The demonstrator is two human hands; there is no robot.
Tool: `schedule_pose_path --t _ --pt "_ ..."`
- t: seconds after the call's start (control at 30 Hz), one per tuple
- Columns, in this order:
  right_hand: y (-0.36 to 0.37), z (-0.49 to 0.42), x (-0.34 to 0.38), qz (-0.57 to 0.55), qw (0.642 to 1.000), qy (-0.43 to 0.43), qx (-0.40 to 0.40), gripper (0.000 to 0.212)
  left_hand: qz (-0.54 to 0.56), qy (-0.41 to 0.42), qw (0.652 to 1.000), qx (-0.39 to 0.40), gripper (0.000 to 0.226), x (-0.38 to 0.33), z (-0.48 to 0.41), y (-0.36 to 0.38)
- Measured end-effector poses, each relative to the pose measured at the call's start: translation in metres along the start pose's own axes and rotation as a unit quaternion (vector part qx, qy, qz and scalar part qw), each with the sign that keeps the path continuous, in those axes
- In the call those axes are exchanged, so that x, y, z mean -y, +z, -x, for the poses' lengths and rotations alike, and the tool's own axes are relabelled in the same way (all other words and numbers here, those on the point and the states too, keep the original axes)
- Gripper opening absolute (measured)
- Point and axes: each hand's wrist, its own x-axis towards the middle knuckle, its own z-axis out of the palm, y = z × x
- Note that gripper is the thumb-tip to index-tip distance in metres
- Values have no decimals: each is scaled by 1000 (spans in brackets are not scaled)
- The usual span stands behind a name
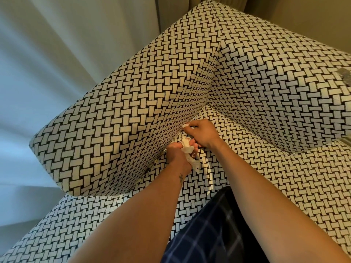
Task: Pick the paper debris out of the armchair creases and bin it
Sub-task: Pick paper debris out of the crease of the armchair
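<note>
An armchair (79, 230) upholstered in black-and-cream basket-weave fabric is seen from above and fills most of the frame. Its armrest (123, 120) runs from the centre towards 9 o'clock, its backrest (275, 82) lies towards 2 o'clock, and its seat cushion (266, 177) spreads towards 4 o'clock.

Both hands are found just below the centre, at the crease where the armrest meets the seat cushion. The left hand (175, 151) is closed around a wad of torn white paper (187, 148). Its fingers are curled over the wad, and a ragged tail of paper hangs out towards 5 o'clock over the seat. A small tattoo (181, 177) is seen on the left wrist.

The right hand (204, 132) is placed just at 1 o'clock of the left hand, knuckles up, with its fingers curled down to the crease. A small white paper scrap (185, 125) is pinched at its fingertips, right against the armrest fabric at the crease line. Whether the scrap is fully free of the crease cannot be told.

A pale curtain (38, 73) is hung beyond the armrest at 9 to 10 o'clock. A dark blue checked garment (209, 234) is seen at 6 o'clock, between the two forearms.
</note>
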Motion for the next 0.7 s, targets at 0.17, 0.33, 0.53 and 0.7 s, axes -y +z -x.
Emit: schedule_pose_path --t 0.17,0.33,0.53,0.7 --pt "-1 1 -3 20 999 -29 -11 26 -10 6 1000 3 40 1 -2 0" --pt "0 12 -6 -20 998 -41 -40 36 -12 6 1000 2 41 2 -3 -1" --pt "-14 37 0 -150 988 -14 -31 31 -8 7 1000 -1 40 2 -2 -1" --pt "-31 61 -12 -149 988 -38 -31 26 -5 6 1000 -7 41 1 -4 -1"
